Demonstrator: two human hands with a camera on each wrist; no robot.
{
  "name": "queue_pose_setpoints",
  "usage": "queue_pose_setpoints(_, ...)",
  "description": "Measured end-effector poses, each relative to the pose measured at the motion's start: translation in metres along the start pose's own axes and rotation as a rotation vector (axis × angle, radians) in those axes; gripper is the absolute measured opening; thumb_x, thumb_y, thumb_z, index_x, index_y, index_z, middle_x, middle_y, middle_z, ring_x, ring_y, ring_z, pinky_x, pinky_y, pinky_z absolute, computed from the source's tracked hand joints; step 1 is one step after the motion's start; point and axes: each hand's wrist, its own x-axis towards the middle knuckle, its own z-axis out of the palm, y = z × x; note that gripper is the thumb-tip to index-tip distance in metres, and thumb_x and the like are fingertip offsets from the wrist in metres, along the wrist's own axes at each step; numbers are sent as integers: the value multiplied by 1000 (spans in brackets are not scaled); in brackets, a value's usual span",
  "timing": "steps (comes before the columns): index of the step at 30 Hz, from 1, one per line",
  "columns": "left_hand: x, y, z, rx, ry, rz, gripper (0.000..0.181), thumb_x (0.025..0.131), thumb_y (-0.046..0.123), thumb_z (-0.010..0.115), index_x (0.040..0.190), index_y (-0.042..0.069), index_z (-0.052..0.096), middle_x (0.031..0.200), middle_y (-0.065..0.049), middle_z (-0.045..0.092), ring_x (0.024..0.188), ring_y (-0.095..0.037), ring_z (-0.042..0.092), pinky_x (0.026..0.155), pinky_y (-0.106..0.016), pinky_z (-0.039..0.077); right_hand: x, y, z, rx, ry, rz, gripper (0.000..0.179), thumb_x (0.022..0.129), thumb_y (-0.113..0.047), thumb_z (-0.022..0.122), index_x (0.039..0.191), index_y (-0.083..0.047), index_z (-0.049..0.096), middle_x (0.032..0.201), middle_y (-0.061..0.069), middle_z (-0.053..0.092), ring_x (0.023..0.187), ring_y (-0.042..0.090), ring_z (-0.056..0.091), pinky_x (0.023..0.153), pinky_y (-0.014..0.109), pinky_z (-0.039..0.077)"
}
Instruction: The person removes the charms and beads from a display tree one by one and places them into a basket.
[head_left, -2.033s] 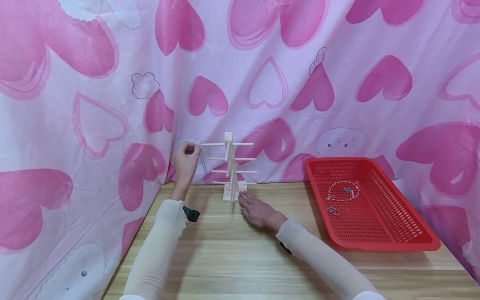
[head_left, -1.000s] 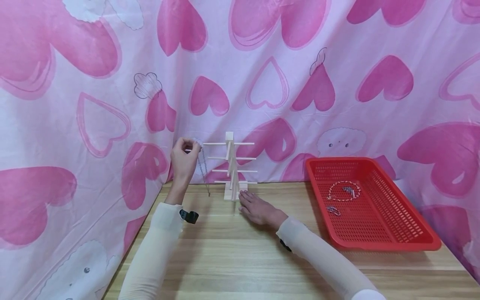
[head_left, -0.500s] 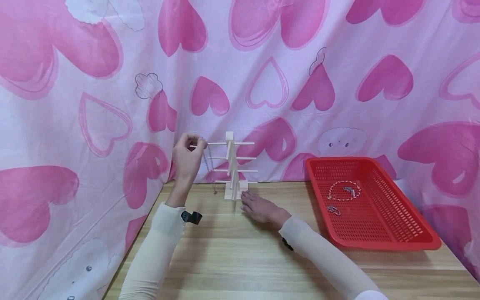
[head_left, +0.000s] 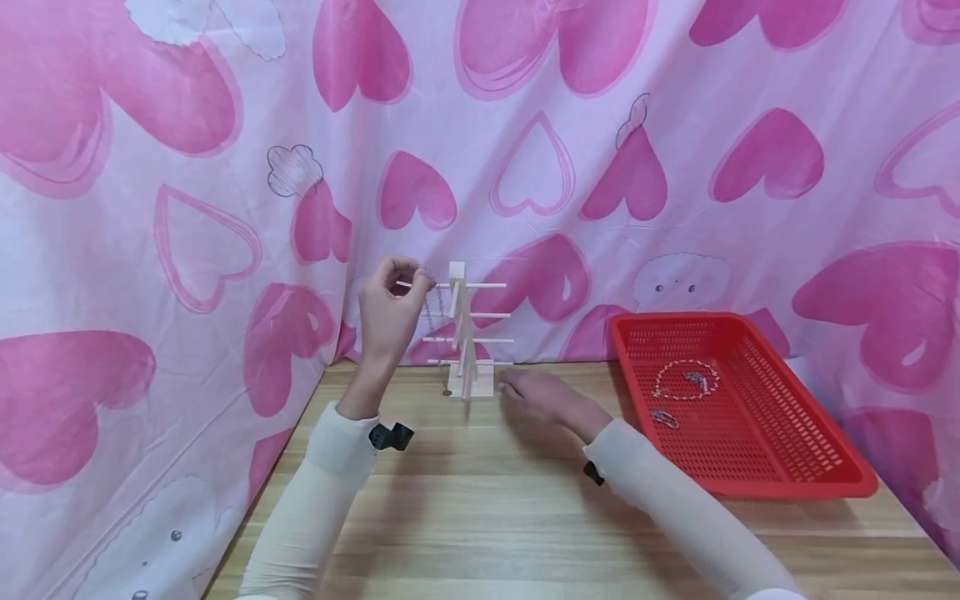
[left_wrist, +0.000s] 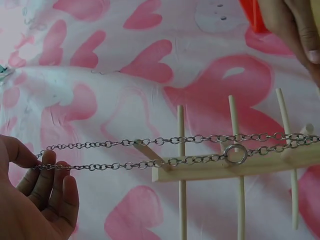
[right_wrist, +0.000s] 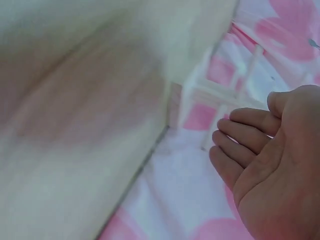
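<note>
My left hand (head_left: 390,321) pinches a silver chain necklace (left_wrist: 192,160) between thumb and fingertips, at the left end of the top rod of a wooden peg stand (head_left: 463,350). Both strands hang down in front of the stand's left rods, with a small pendant (head_left: 447,392) low by the base. In the left wrist view, a metal ring shows partway along the chain. My right hand (head_left: 547,396), its fingers extended and relaxed, hovers just right of the stand's base and holds nothing.
To the right on the wooden table (head_left: 480,533) stands a red perforated basket (head_left: 757,487). Inside lie a beaded necklace (head_left: 686,362), a small silver chain (head_left: 697,382) and another silver piece (head_left: 664,419). Heart-patterned pink cloth (head_left: 525,75) hangs behind and at the left.
My left hand has moved right and a little up, bringing the chain from left of the stand to its upper rods. My right hand has come off the stand's base, shifting right.
</note>
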Motion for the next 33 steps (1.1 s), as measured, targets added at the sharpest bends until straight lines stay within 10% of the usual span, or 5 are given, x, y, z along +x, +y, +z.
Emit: queue_pose_setpoints(33, -6, 29, 73, -89, -182, 61, 6, 96, 4, 70, 98, 0, 74, 88, -15, 80, 76, -19, 70, 72, -27, 58, -111, 47, -130, -76, 108, 172, 56, 110, -32, 58, 161, -10, 48, 162, 18, 52, 152, 45, 45, 121, 64, 40)
